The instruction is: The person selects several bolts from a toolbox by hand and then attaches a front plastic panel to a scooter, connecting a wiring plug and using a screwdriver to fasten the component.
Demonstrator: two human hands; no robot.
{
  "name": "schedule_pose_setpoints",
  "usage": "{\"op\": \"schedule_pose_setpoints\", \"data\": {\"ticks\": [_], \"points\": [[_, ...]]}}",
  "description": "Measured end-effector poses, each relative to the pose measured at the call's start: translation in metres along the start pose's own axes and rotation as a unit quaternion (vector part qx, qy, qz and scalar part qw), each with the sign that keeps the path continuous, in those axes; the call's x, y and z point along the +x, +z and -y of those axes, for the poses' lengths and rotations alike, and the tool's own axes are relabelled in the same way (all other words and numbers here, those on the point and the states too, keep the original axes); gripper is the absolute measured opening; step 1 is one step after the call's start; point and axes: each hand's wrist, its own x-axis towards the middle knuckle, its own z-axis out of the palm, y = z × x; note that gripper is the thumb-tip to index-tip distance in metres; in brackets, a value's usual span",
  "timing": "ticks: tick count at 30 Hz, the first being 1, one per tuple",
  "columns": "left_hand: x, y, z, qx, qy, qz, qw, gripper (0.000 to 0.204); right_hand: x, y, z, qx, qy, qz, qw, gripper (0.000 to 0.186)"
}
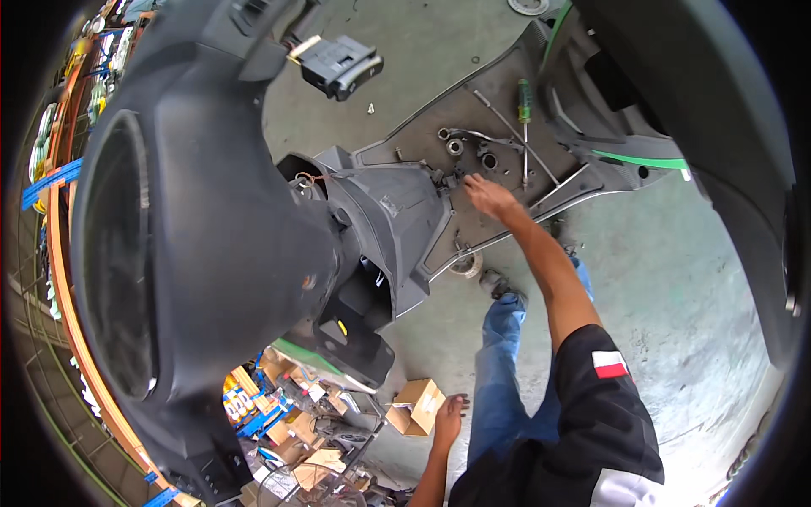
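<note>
Your right hand [490,196] reaches over the scooter's footboard [456,114], fingers bent downward at a cluster of small dark metal parts [446,180]. Those parts lie beside the end of the grey centre cover [397,198]. Your fingertips are hard to make out, so I cannot tell whether they pinch a part or only touch one. Your left hand [450,416] hangs low, fingers loosely bent; I cannot tell its grip either. It appears just beside an open cardboard box [429,404], whose inside is mostly hidden.

Beyond your right fingertips lie two ring-shaped metal pieces [455,147], a curved wrench [486,135], a long thin rod [507,124] and a green-handled screwdriver [525,106]. The smallest bits among them are too small to identify. A round metal piece [466,264] on the floor [642,270] is partly covered by the footboard's edge.

The big dark front fairing [245,194] fills your left side and blocks part of the cluttered shelving behind. A grey switch unit [340,66] juts out near its top. At your right, dark bodywork [718,101] runs out of view and overhangs the footboard's far end.
</note>
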Motion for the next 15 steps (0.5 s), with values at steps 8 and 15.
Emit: {"op": "schedule_pose_setpoints", "data": {"ticks": [8, 15], "points": [[0.014, 0.032, 0.004, -0.098, -0.070, -0.010, 0.993, 0.035, 0.004, -0.008, -0.027, -0.125, -0.148, -0.049, 0.980, 0.028], [0.020, 0.058, -0.017, -0.152, -0.052, 0.022, 0.987, 0.035, -0.006, -0.023, -0.020, -0.043, -0.129, -0.045, 0.990, 0.033]]}}
